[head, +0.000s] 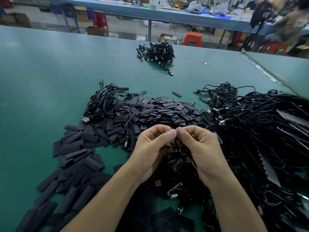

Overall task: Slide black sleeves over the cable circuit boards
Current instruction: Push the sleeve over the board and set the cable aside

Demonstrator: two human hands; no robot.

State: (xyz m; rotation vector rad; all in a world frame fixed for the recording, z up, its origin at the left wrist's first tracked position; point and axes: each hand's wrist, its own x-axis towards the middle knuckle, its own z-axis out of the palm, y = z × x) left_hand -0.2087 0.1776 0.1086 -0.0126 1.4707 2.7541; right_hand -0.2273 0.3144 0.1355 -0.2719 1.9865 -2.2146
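Green table (pixel 50 81) is strewn with sleeves (pixel 160 109) and cables (pixel 260 131); a circuit board (pixel 173 142) is pinched between left hand (pixel 155 148) and right hand (pixel 200 148), fingertips together.

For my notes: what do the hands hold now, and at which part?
Both hands, left and right, pinch a small circuit board at its top end; whether a sleeve is on it cannot be told.

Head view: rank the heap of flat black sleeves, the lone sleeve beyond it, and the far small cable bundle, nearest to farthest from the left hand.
1. Heap of flat black sleeves, just beyond the left hand.
2. Lone black sleeve, past the heap.
3. Small bundle of black cables, far across the table.
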